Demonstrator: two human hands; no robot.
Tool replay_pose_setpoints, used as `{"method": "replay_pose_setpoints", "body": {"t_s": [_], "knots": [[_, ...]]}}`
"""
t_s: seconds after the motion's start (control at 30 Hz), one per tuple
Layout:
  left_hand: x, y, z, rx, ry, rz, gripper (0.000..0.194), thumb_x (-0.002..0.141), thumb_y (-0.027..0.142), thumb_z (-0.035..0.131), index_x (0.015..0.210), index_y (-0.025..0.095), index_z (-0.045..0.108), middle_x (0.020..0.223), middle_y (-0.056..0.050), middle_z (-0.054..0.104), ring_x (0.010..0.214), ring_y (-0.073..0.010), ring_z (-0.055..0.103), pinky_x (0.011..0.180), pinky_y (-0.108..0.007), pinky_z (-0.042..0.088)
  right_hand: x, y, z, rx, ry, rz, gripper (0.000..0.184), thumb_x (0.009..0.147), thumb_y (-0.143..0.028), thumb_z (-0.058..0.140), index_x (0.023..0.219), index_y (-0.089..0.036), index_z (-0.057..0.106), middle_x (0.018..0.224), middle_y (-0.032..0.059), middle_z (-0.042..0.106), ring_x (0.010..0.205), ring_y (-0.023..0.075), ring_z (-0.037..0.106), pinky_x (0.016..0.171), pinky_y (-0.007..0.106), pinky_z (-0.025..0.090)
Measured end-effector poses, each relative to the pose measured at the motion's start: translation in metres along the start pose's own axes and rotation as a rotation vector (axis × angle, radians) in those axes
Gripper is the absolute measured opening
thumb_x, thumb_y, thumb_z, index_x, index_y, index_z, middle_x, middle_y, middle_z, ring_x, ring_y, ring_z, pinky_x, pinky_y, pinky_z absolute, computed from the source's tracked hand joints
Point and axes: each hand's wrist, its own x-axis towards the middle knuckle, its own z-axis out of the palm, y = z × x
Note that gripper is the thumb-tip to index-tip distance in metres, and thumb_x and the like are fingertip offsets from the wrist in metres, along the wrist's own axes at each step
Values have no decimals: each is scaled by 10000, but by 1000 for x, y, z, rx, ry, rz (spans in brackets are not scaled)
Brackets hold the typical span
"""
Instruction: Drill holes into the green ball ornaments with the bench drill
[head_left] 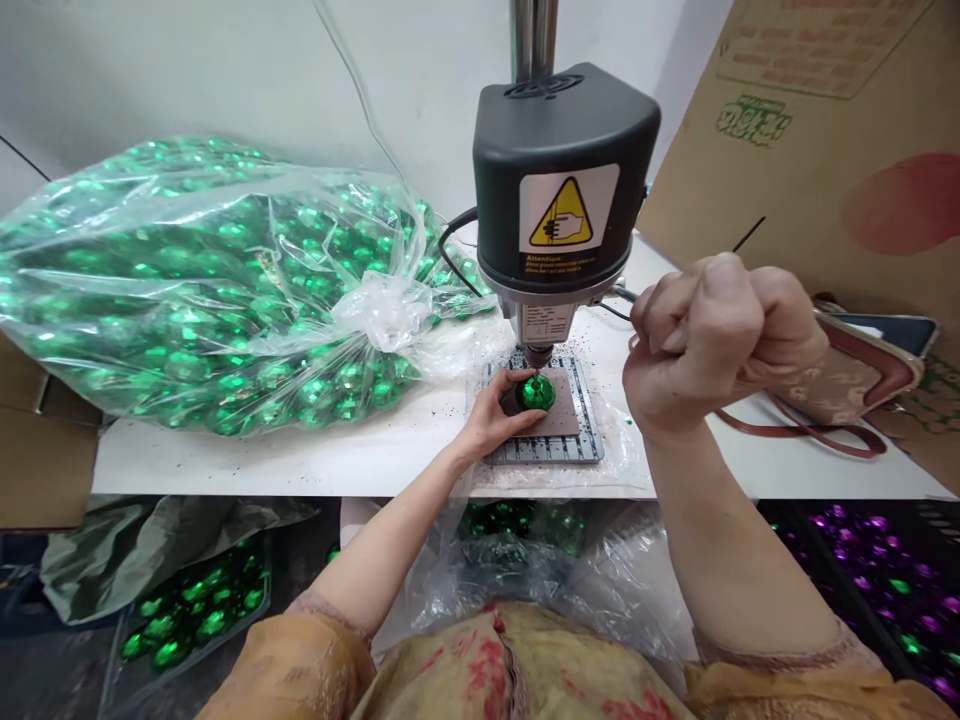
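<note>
one green ball [537, 394] sits on the brown board [564, 422], under the drill [566, 150], clasped by the left hand [492, 415] between thumb and fingers; the right hand [720, 335], raised beside the drill, is curled around its lever [623, 293].

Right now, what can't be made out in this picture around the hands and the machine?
All in the head view:
Right hand: its closed fingers hide whatever they may grip.
Green ball: the left hand covers part of it.
Small white label: its print is too small to read.
Metal column: top cut off by the upper edge.
Purple balls: cut off by the right edge.
</note>
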Motion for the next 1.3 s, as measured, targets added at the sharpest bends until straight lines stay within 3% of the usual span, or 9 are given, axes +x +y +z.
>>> {"method": "replay_pose_setpoints", "body": {"t_s": [0.4,0.8,0.9,1.1,1.2,1.3], "knots": [[-2,-1,0,16,5,-3,595,762,412,859,1251,211,586,1289,-115,676,1229,-281,643,1089,-446,497,-4,10,-2,124,12,-56,512,870,-224,563,581,-169,145,469,-65,194,379,5,198,391,215,175],[-2,-4,0,6,1,0,584,770,392,858,1252,214,580,1299,-113,670,1254,-283,632,1122,-456,472,-14,19,-11,25,12,17,637,833,-387,595,467,-189,113,404,-62,162,370,30,162,374,271,199],[-2,-6,-1,12,-1,3,591,773,392,857,1263,216,577,1298,-109,671,1253,-280,632,1120,-452,476,-14,19,-13,54,-15,-14,612,835,-326,594,473,-174,124,403,-63,185,373,19,175,379,246,223],[-2,-7,0,11,18,3,611,755,417,866,1257,213,584,1305,-109,667,1254,-289,630,1114,-456,485,-21,25,-20,124,-77,-215,452,839,-193,549,568,-176,188,450,-74,228,383,19,221,394,213,272],[-3,-5,2,2,29,4,605,751,418,868,1246,207,590,1292,-114,673,1243,-288,636,1104,-453,493,-22,23,-19,118,-79,-223,434,844,-155,534,575,-177,193,455,-79,233,388,22,230,399,220,279],[-2,-2,3,-6,37,7,586,755,410,864,1234,199,599,1263,-113,686,1208,-276,652,1077,-440,508,-9,13,-9,79,-18,-141,459,866,-157,537,554,-180,202,457,-78,199,384,15,225,391,219,230]]}}
